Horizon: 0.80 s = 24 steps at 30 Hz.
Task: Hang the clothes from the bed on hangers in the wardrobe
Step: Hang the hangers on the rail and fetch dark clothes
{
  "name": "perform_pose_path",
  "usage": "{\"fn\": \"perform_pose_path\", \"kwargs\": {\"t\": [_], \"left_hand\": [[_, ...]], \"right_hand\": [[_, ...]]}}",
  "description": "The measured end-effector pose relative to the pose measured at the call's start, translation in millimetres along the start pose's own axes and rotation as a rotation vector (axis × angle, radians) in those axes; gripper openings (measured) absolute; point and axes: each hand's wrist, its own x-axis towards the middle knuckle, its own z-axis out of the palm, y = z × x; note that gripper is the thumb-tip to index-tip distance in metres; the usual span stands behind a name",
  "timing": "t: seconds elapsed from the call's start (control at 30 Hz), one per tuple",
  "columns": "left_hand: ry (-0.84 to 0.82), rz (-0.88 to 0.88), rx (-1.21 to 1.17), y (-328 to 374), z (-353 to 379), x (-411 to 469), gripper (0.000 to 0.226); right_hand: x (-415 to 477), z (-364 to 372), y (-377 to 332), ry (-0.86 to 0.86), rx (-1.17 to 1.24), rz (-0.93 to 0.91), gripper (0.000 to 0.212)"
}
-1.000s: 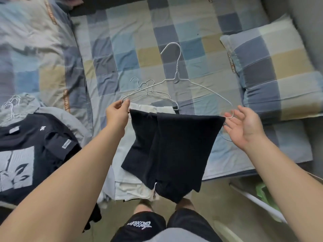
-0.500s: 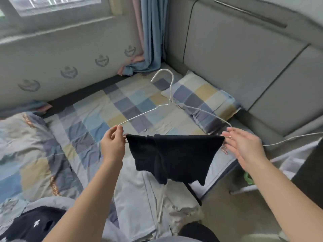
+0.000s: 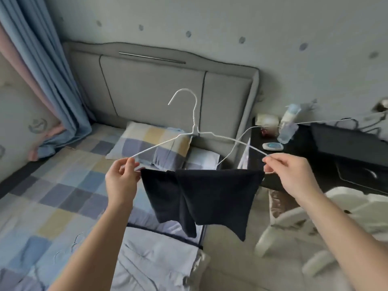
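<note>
A white wire hanger (image 3: 194, 120) is held up in front of me, hook upward. A dark navy garment (image 3: 201, 198) is folded over its bottom bar and hangs down in two lobes. My left hand (image 3: 122, 178) pinches the hanger's left corner. My right hand (image 3: 290, 175) pinches the right corner. The checked bed (image 3: 52, 198) lies below and to the left, with light clothing (image 3: 155, 257) near its edge. The wardrobe is not in view.
A grey padded headboard (image 3: 155, 85) and a checked pillow (image 3: 151, 145) stand behind the hanger. To the right are a dark bedside table (image 3: 348, 148) with bottles (image 3: 288, 127) and a white cable (image 3: 237, 143), and a white chair (image 3: 315, 225). Blue curtains (image 3: 48, 76) hang at left.
I have lifted the hanger with the dark garment off the bed and turned to the right, from the bed surface toward the headboard and bedside table. My right hand now pinches the corner.
</note>
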Motion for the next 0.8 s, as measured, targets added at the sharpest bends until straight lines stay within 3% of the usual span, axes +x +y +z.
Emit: {"fn": "perform_pose_path", "kwargs": {"t": [0.17,0.27,0.37,0.5,0.6,0.8], "left_hand": [[-0.26,0.01,0.03,1,98,-52,0.016],[-0.428,0.006,0.064,-6,164,-101,0.016],[-0.607,0.005,0.107,-14,228,-170,0.015],[-0.836,0.019,0.207,-31,303,-268,0.013],[-0.95,0.002,0.229,-43,348,-338,0.011],[-1.213,0.002,0.328,-60,427,-461,0.018]], "right_hand": [[-35,-103,7,-0.023,-0.239,-0.025,0.016],[-58,-160,19,-0.039,-0.26,-0.009,0.009],[-85,-216,32,-0.061,-0.241,0.025,0.019],[-126,-292,68,-0.067,-0.08,0.134,0.026],[-160,-354,104,-0.046,0.172,0.235,0.026],[-239,-459,178,-0.001,0.61,0.359,0.077]]}}
